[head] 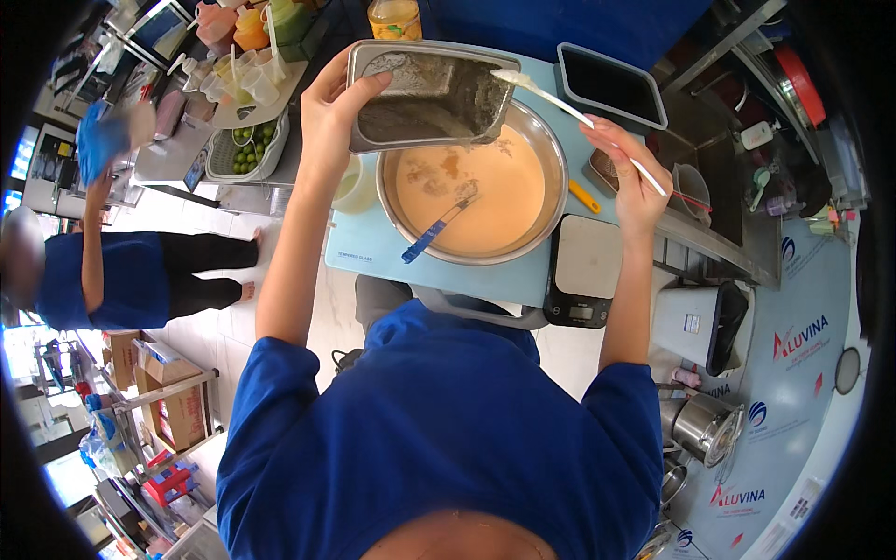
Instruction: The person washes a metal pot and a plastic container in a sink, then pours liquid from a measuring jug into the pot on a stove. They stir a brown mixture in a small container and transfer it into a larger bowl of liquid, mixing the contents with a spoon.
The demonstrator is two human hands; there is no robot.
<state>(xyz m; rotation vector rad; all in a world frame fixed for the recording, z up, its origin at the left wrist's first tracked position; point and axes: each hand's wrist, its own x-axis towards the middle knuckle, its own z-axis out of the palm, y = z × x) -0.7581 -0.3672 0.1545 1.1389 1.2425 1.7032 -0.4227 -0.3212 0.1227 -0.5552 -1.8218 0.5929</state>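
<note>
My left hand (341, 105) grips the left end of a rectangular stainless steel pan (427, 129), which is tilted over the back of a large metal bowl (560, 203). A greyish residue coats the pan's inside. Orange liquid (490, 217) fills much of the bowl, with brownish patches floating on it. A blue-handled utensil (425, 241) leans on the bowl's front rim, its tip in the liquid. In my right hand (633, 175) is a long white spatula or spoon (563, 105); its head, smeared with pale paste, touches or hovers at the pan's right edge.
A kitchen scale (586, 269) and a yellow-handled tool (584, 197) lie right of the bowl. Behind them stands a black rectangular container (658, 105). A translucent container (355, 189) is at the bowl's left, a sink (735, 231) farther right. At far left stands another person (105, 280).
</note>
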